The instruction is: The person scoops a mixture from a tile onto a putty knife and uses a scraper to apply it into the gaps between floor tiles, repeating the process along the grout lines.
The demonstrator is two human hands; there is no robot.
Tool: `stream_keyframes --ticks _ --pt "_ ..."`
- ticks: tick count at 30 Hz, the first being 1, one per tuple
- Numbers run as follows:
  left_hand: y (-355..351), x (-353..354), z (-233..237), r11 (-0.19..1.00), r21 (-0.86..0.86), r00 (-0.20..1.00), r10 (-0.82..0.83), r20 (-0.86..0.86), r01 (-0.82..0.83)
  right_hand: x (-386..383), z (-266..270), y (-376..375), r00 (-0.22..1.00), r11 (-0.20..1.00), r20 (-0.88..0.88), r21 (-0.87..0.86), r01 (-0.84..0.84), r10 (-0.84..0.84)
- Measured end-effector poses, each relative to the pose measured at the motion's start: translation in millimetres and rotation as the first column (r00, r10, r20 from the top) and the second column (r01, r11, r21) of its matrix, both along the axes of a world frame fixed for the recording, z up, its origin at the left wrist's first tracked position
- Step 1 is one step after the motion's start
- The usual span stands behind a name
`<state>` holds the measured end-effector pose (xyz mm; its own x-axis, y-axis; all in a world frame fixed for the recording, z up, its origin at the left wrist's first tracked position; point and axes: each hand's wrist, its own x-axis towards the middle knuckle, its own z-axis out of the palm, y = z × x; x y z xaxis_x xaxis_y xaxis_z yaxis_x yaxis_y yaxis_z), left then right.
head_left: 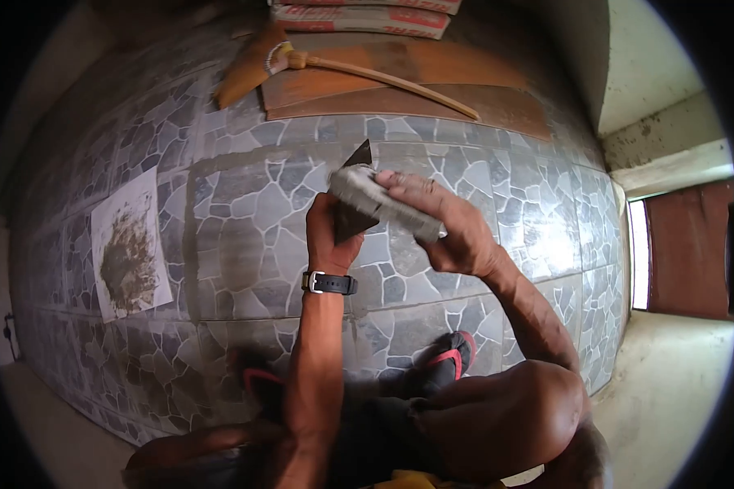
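My left hand [330, 232], with a watch on its wrist, is closed around a dark, flat, pointed trowel [353, 226]. The trowel's tip shows above a grey, cement-smeared block [387, 202] that crosses in front of its middle. My right hand [457, 224] grips this block from the right, fingers over its top and thumb below. The block is blurred and rough along its lower edge; I cannot tell whether it is a sponge or a brush. Both hands are raised over the stone-patterned tile floor [245, 281], above my sandalled feet.
A sheet of paper [161, 281] smeared with grey cement lies on the left. Ahead, a soft broom [383, 79] lies across brown boards [481, 110], with red-and-white boxes [367, 22] behind. Walls and a bright doorway [640, 253] stand on the right.
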<state>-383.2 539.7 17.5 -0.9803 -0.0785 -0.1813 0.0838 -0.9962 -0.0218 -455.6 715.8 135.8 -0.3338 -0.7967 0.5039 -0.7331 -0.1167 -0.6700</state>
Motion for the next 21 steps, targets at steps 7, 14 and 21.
stream_keyframes --ticks 7,14,21 --pt "20.2 -13.2 11.8 0.949 -0.292 0.989 -0.083 0.121 0.116 0.6 -23.7 56.8 0.912 0.988 -0.405 0.1 0.118 -0.068" --pt "21.7 -17.4 11.6 0.924 -0.362 0.965 -0.027 0.262 0.124 -33.1 -76.1 124.6 0.903 0.842 -0.397 0.42 0.338 -0.164" --pt "0.0 -10.1 14.8 0.871 -0.487 0.95 0.101 0.294 0.058 -189.8 -182.4 170.7 0.55 0.302 -0.323 0.575 0.76 -0.77"
